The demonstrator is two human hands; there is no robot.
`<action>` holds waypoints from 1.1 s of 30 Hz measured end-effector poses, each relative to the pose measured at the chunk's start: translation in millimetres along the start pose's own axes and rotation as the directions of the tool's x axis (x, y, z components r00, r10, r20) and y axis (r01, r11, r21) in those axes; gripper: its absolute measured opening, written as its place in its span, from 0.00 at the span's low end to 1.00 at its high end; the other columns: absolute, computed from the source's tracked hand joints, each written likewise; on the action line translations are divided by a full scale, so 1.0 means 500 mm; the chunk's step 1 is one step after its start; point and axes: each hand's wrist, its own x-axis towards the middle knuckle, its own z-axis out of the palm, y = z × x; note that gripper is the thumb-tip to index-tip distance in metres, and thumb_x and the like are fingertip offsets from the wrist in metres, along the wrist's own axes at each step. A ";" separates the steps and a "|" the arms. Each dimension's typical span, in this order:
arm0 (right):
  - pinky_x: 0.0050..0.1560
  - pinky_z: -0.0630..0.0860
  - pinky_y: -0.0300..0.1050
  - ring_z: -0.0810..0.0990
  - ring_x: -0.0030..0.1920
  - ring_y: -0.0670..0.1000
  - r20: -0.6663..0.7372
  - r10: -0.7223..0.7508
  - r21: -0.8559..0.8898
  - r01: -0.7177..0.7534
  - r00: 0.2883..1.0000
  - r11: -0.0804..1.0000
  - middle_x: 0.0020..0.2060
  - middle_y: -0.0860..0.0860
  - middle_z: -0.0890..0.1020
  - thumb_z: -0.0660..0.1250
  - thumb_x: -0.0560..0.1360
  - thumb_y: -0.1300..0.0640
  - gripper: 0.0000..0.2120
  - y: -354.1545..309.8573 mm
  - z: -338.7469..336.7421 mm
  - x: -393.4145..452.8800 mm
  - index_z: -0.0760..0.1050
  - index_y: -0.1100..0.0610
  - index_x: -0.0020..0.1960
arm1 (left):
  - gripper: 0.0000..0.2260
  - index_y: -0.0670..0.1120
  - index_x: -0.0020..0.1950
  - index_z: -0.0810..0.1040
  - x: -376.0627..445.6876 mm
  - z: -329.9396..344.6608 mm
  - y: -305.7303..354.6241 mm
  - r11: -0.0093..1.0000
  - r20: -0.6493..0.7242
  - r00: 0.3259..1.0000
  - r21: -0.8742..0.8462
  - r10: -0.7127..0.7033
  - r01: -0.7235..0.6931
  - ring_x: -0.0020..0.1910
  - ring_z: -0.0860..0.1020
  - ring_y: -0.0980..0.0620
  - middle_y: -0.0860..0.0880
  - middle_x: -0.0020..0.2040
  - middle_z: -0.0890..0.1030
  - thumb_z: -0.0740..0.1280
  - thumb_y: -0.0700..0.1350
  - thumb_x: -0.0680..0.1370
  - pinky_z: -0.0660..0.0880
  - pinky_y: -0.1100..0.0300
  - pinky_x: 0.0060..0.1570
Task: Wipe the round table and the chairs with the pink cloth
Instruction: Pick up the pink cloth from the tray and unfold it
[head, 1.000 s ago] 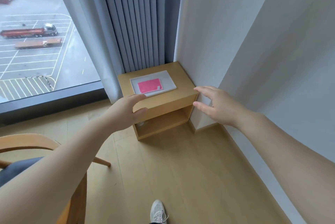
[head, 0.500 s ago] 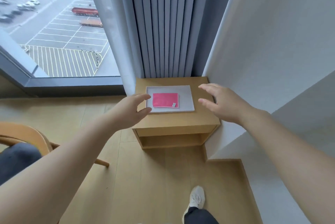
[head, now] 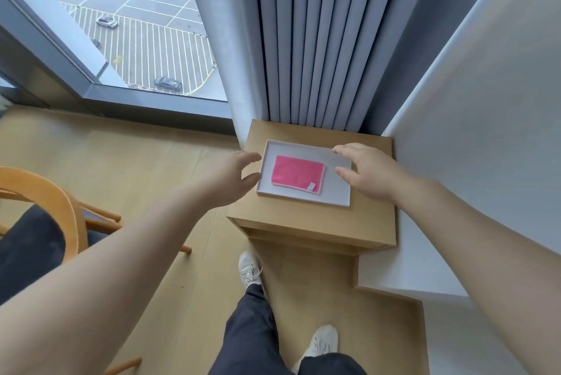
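The pink cloth [head: 297,173] lies folded flat in a shallow white tray [head: 337,196] on top of a small wooden side cabinet [head: 318,222] in the corner. My left hand [head: 235,178] hovers at the tray's left edge, fingers spread and relaxed, holding nothing. Over the tray's right end my right hand [head: 368,174] is spread open, empty as well. A wooden chair [head: 57,201] with a dark seat cushion stands at the left edge. The round table is out of view.
Grey curtains [head: 306,40] hang right behind the cabinet, a white wall [head: 485,131] closes the right side, and a large window [head: 127,25] fills the upper left. My feet in white shoes stand on the wooden floor [head: 151,162] in front of the cabinet.
I have stepped closer to the cabinet. Both hands have moved forward from the cabinet's front to either end of the white tray.
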 end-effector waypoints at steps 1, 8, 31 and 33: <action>0.68 0.65 0.47 0.66 0.71 0.51 0.011 0.002 -0.007 -0.002 1.000 1.000 0.73 0.50 0.66 0.59 0.81 0.50 0.24 0.006 0.005 0.026 0.62 0.53 0.75 | 0.19 0.45 0.70 0.70 0.031 0.003 -0.010 1.000 0.008 1.000 0.016 0.010 -0.010 0.64 0.71 0.50 0.48 0.66 0.73 0.64 0.47 0.79 0.66 0.61 0.56; 0.71 0.59 0.46 0.60 0.74 0.50 0.121 0.166 0.001 -0.167 0.979 0.986 0.76 0.50 0.61 0.58 0.81 0.51 0.24 0.082 0.069 0.175 0.59 0.53 0.76 | 0.19 0.46 0.70 0.69 0.270 0.057 -0.081 0.996 0.165 0.985 0.071 0.048 -0.060 0.64 0.72 0.48 0.48 0.68 0.72 0.63 0.47 0.79 0.68 0.58 0.58; 0.53 0.75 0.52 0.74 0.54 0.59 0.363 0.286 -0.169 -0.239 0.887 0.956 0.64 0.57 0.65 0.62 0.78 0.56 0.19 0.287 0.416 0.524 0.66 0.57 0.68 | 0.18 0.43 0.66 0.69 0.580 0.394 -0.289 0.942 0.344 0.928 0.334 -0.140 0.018 0.62 0.70 0.44 0.44 0.64 0.70 0.60 0.36 0.76 0.74 0.50 0.48; 0.53 0.74 0.51 0.73 0.56 0.59 0.345 0.287 -0.155 -0.247 0.894 0.957 0.63 0.57 0.66 0.63 0.78 0.58 0.20 0.296 0.430 0.534 0.66 0.57 0.69 | 0.16 0.44 0.64 0.71 0.591 0.408 -0.291 0.937 0.344 0.928 0.348 -0.146 0.019 0.60 0.71 0.44 0.44 0.61 0.71 0.60 0.37 0.77 0.74 0.50 0.47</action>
